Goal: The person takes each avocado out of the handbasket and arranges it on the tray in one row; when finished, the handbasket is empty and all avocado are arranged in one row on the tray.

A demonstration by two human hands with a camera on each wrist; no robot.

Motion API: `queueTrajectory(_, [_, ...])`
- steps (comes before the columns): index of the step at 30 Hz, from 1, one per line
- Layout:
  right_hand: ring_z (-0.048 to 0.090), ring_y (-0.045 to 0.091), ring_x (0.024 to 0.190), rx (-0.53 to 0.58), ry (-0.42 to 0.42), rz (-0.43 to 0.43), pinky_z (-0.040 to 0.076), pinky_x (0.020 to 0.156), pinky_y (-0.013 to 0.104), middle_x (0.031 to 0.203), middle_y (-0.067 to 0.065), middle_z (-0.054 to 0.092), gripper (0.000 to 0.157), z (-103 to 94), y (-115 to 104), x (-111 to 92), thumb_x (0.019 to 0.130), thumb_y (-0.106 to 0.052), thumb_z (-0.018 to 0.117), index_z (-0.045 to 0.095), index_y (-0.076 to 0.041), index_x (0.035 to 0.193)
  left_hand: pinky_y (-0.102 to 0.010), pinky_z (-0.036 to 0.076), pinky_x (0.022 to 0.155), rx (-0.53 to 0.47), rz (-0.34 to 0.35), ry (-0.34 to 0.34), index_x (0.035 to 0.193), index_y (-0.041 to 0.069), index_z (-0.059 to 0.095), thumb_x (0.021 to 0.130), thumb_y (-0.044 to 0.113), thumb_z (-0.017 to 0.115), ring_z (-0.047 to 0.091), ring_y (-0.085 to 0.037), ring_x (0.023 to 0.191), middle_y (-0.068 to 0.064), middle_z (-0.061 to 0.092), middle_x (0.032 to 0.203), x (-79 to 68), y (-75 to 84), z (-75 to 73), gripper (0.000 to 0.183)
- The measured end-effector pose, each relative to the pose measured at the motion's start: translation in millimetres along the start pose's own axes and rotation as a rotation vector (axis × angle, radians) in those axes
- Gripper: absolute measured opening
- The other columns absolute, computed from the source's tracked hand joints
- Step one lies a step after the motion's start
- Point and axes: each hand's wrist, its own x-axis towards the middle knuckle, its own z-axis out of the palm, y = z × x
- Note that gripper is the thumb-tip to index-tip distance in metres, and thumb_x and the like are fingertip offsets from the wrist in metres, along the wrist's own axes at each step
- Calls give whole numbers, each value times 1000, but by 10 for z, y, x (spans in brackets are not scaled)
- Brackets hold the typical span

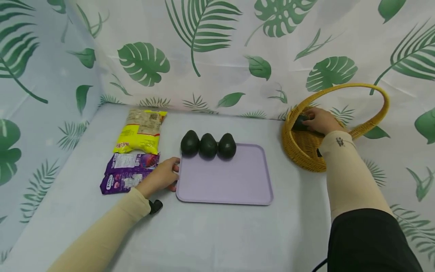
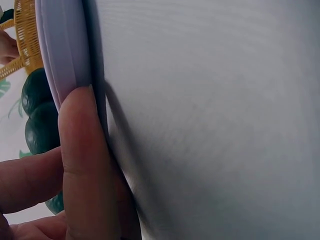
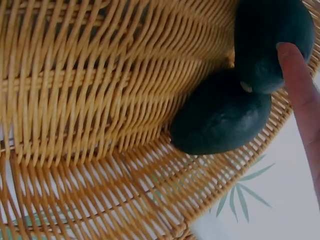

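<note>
On the left, my left hand (image 1: 162,173) grips the left edge of a lilac tray (image 1: 224,181), with its thumb (image 2: 80,130) against the rim in the left wrist view. Three dark green avocados (image 1: 208,146) stand side by side along the tray's far left edge. My right hand (image 1: 319,120) reaches into a wicker basket (image 1: 299,153) and holds an avocado (image 3: 265,37) near the basket's far wall. One finger (image 3: 296,75) lies on its side in the right wrist view; the other fingers are out of that frame. Below it rests a second avocado (image 3: 220,115), overlapping it.
A yellow packet (image 1: 141,130) and purple packets (image 1: 125,172) lie left of the tray, close to my left hand. The basket's tall handle (image 1: 343,87) arches above my right wrist. Behind the table hangs a leaf-patterned cloth (image 1: 221,83).
</note>
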Motion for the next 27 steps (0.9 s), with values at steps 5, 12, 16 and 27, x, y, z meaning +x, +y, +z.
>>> queueTrajectory(5, [52,50,115,-71,-83,38,36,102,68,140,39,39,74,46,41,66,99,-32,56,21,7,153,-32,59,56,-2,-6,-1,147,2,38,89,-5,54,56,-26,84,-15,48,114,0,-12,33,60])
queueTrajectory(12, [50,45,115,-56,-126,42,42,96,64,138,34,41,83,104,18,176,97,-42,59,19,2,155,-30,59,60,15,-18,-21,149,5,36,94,-1,54,56,-25,84,-15,48,119,-29,19,-10,59])
queueTrajectory(16, [53,44,110,-35,-95,35,46,90,59,133,32,46,92,95,-38,211,91,-56,62,25,2,152,-30,59,61,12,-13,-21,150,4,35,94,-2,54,56,-25,85,-15,48,120,-23,26,-33,59])
queueTrajectory(27, [9,55,142,-52,-86,15,18,108,76,155,35,17,112,154,-57,223,78,-70,66,21,-4,156,-31,59,58,2,-24,-10,149,3,37,91,-5,54,55,-26,86,-15,48,116,7,1,-21,60])
